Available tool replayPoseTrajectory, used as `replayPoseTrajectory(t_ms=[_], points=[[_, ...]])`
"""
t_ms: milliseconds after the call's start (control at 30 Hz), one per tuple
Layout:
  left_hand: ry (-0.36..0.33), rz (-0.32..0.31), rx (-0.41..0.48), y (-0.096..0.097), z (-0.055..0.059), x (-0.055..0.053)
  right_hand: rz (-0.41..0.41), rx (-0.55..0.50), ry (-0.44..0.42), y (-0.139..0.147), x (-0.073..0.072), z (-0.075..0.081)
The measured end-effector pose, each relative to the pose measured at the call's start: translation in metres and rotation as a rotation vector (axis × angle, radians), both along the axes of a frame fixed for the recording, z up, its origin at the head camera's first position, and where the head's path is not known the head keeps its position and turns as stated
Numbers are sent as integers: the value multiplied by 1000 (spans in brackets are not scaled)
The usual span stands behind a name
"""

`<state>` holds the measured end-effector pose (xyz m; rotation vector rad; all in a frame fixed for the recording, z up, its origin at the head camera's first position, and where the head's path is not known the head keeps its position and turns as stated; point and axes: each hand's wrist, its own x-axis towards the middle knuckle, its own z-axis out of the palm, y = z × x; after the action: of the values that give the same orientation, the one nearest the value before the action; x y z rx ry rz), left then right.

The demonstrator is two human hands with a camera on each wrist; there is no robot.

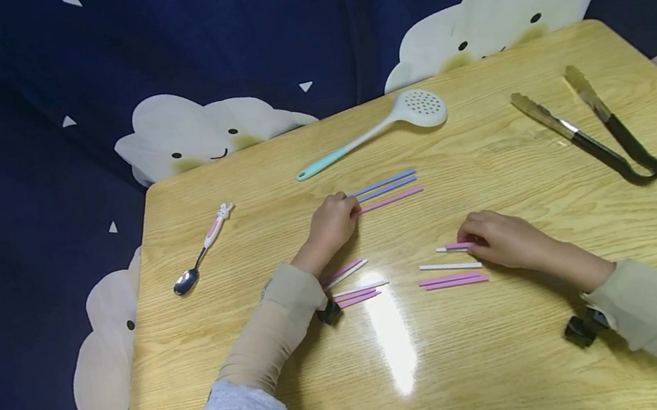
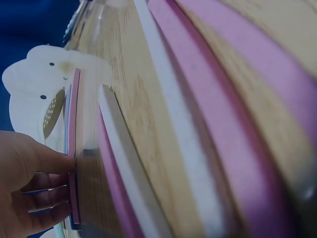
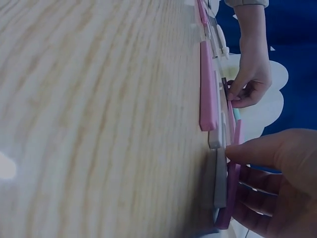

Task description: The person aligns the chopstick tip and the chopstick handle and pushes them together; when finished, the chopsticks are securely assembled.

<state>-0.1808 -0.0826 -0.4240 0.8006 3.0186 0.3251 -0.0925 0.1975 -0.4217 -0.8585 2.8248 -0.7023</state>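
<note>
Mid-table, toward the far edge, lies the far pink stick (image 1: pixel 393 199), and the left hand (image 1: pixel 332 225) pinches it by its left end, thumb on 1 side, fingers curled on the other! 2 blue sticks (image 1: pixel 385 190) sit just beyond. Over toward the right edge, the right hand (image 1: pixel 509 240) has thumb and fingers pinching the near pink stick (image 3: pixel 232 191), a white stick (image 3: pixel 220 183) right beside it. These look light, stiff and smooth, likely quick to slide; the long sides near 1 end seem the place to grip, gently, sparing the neighbours. Closer to the near edge, 2 pink sticks (image 1: pixel 454 283) lie side by side; a pink-and-white group (image 1: pixel 357 289) sits by the left sleeve (image 1: pixel 277 324). Further out: skimmer (image 1: pixel 407 110) along the far edge, spoon (image 1: pixel 214 232) near the left edge, tongs (image 1: pixel 602 153) toward the far right corner.
</note>
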Motion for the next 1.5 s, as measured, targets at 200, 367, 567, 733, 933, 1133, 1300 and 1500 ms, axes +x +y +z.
replayPoseTrajectory(t_ms=[200, 367, 567, 733, 933, 1133, 1300, 1500], points=[[18, 11, 40, -2, -1, -1, -14, -35, 38, -3, -4, 5], [20, 22, 105, -8, 7, 3, -37, -93, 70, -3, -8, 12], [-29, 22, 132, -20, 23, 18, -59, -135, 113, 2, -12, 20], [-109, 1, 111, -31, 28, 40, -62, -152, 143, 5, -15, 24], [-166, -37, 47, -42, 19, 70, -58, -158, 165, 4, -18, 26], [-91, -67, 61, -50, 8, 89, -53, -165, 189, 3, -20, 26], [-36, -69, 88, -52, 4, 94, -48, -172, 187, 3, -20, 26], [-9, -42, 94, -53, 1, 96, -49, -196, 198, 2, -20, 28]])
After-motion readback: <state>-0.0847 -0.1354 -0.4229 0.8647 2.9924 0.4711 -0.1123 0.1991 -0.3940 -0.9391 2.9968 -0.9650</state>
